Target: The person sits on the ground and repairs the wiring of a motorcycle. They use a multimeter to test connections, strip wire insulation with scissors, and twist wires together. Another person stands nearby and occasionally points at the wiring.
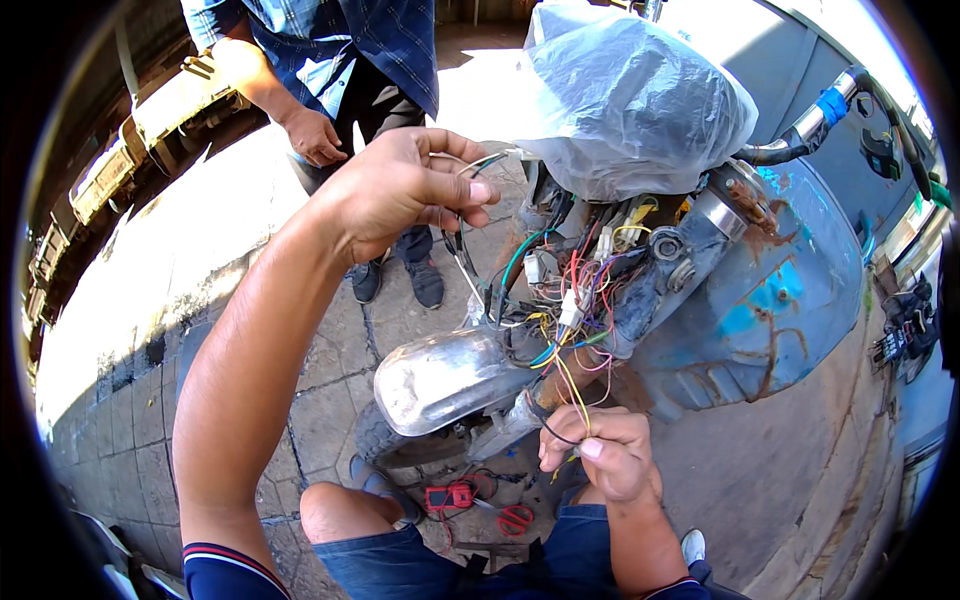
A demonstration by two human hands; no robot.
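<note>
My left hand [395, 190] is raised beside the front of a motorcycle, its fingers pinched on thin electrical wires [490, 160], one green and one pale. Lower down, my right hand [612, 458] grips the ends of yellow and black wires [575, 390] between thumb and fingers. Both sets run into a tangled wiring harness [585, 290] of many colours with white connectors [571, 308]. Above the harness, a translucent plastic bag [640, 95] covers a bulky part, hiding it. A shiny metal fender [450, 380] sits below, over the front tyre [380, 435].
A rusty blue body panel [770, 290] and the handlebar [810, 125] are at the right. Between my feet lie a red meter [450, 497] and a red-handled tool [515, 520]. Another person in a plaid shirt [330, 50] stands at the far left on the paved ground [130, 430].
</note>
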